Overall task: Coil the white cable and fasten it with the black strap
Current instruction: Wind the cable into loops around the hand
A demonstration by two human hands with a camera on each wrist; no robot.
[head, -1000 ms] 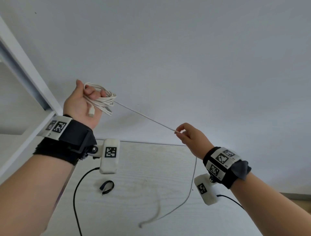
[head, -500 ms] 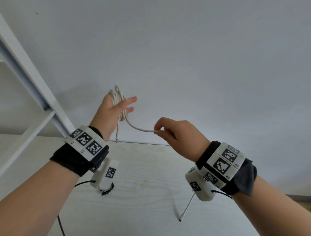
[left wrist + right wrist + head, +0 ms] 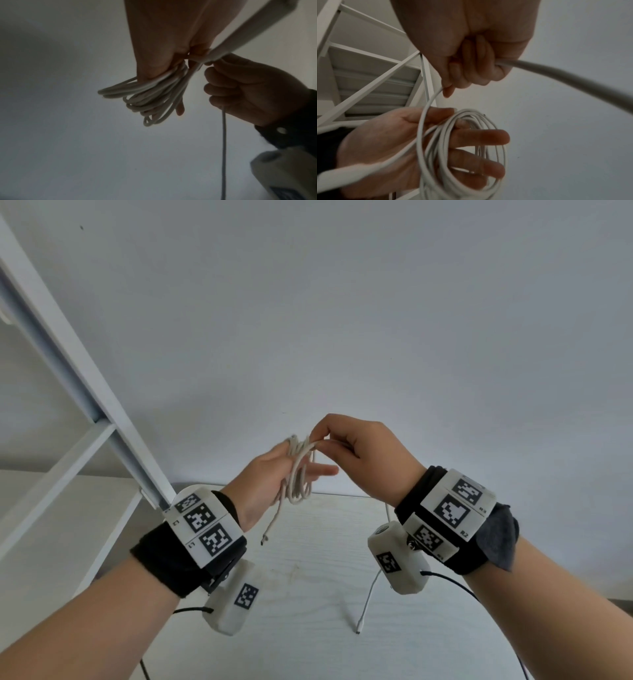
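Note:
The white cable is wound in several loops around the straight fingers of my left hand, held up above the table. In the right wrist view the coil circles those fingers. My right hand pinches the running strand at the top of the coil, thumb against forefinger. From that hand the free tail drops to the table, ending in a connector. The other short end dangles below my left palm. The black strap is out of sight in every view.
A pale wooden table lies below both hands, against a plain grey wall. A white shelf frame slants up at the left. Black camera leads trail from both wrists.
My right hand has come up and left to meet the left hand, laying another loop on the coil. The slack between the hands is gone and the tail on the table is shorter.

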